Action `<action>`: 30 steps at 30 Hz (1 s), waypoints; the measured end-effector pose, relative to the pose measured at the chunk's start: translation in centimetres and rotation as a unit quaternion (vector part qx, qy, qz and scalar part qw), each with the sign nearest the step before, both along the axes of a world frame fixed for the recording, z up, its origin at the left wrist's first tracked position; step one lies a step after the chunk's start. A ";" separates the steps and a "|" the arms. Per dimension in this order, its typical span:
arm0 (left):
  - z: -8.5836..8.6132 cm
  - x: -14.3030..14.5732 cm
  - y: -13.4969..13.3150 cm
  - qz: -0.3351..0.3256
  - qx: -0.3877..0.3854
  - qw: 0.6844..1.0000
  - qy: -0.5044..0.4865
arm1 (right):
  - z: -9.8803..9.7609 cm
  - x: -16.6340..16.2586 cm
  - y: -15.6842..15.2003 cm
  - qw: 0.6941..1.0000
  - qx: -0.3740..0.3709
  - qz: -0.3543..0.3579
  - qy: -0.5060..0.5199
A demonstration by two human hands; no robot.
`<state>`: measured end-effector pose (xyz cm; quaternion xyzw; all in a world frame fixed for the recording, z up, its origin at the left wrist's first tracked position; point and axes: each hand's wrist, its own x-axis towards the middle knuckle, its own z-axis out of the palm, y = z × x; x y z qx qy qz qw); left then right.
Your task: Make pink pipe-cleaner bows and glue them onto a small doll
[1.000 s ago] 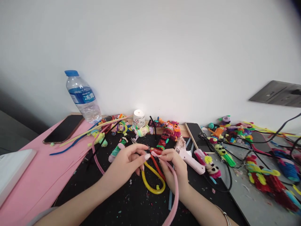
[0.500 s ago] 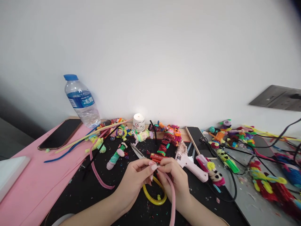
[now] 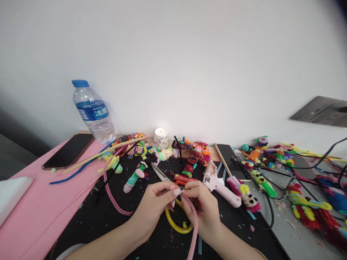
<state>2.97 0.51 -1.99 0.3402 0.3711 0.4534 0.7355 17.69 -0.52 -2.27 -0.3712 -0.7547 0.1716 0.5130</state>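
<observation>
Left hand (image 3: pixel 152 204) and right hand (image 3: pixel 204 209) meet, each grip pinched closed at the end of a pink fuzzy strip (image 3: pixel 194 224). Strip hangs past right hand, above black mat (image 3: pixel 108 231) on bench. Scissors (image 3: pixel 160 174) partly hidden under hands; red lighter (image 3: pixel 184 178) just beyond, glue gun (image 3: pixel 223 193) near right hand.

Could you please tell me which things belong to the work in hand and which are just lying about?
Likely belonging:
pink strip, between left hand and right hand
scissors
glue gun

Probably lying about:
water bottle
dark phone
white-edged phone
paper cup
</observation>
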 end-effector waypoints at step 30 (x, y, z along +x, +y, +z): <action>-0.4 -0.5 0.5 -0.035 -0.067 0.994 -0.083 | 0.1 0.3 -0.3 1.000 0.004 0.011 -0.026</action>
